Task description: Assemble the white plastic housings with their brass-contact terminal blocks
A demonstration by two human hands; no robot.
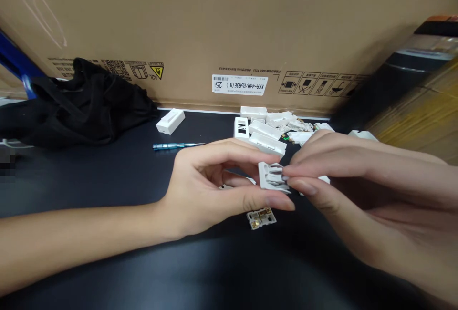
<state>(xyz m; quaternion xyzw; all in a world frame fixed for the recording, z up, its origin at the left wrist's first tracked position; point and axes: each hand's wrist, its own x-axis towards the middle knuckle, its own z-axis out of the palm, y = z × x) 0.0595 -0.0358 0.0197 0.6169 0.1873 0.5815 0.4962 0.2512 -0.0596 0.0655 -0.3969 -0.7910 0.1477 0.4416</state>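
My left hand (218,181) is closed on a small white plastic part (274,176) with thin ribs, pinched between thumb and fingers. My right hand (343,191) has thumb and forefinger pinched together at the right side of that part. What lies between those fingertips is too small and hidden to make out. On the dark table below the hands is a white plastic base with brass contacts (262,218). Another white piece shows partly behind my left fingers.
Behind the hands lies a pile of white plastic housings (266,133). A blue screwdriver (177,146) and a white switch box (171,121) are to its left. A black cloth bag (89,105) lies farther left. A large cardboard box (186,19) stands along the back.
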